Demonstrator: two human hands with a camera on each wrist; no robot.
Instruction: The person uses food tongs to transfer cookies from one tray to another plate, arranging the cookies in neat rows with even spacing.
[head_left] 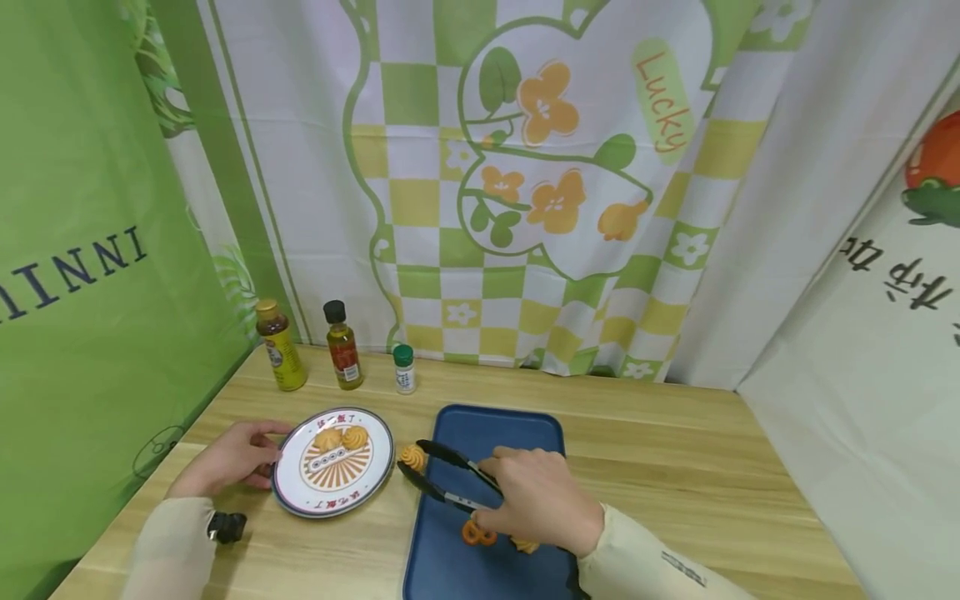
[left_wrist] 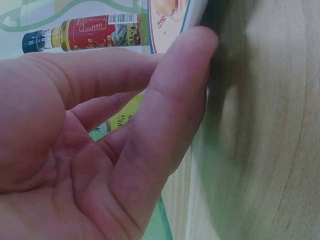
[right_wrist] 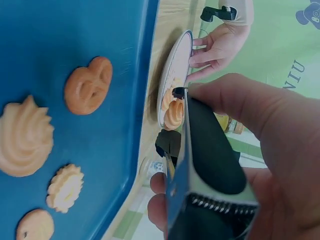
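Observation:
My right hand [head_left: 540,496] grips black-tipped tongs [head_left: 461,500], whose tips are closed around a swirl cookie [head_left: 412,457] between the plate and the blue tray. At the left, my left hand [head_left: 236,457] pinches the rim of a round white plate [head_left: 292,479] with printed characters and orange rays. Two swirl cookies [head_left: 355,437] lie on that plate. In the left wrist view, the left thumb and fingers [left_wrist: 170,95] meet at the plate's edge. Seen from the right wrist, the tongs [right_wrist: 210,145] lie between thumb and fingers and point toward the plate.
The blue tray [head_left: 498,425] holds a pretzel cookie [right_wrist: 88,86], a large swirl cookie [right_wrist: 25,137], a flower-shaped cookie [right_wrist: 65,188] and a round cookie [right_wrist: 35,226]. Behind the plate stand a yellow-labelled bottle [head_left: 283,354], an olive oil bottle [head_left: 344,354] and a green-capped shaker [head_left: 404,371]. Curtains surround the wooden table [head_left: 645,450].

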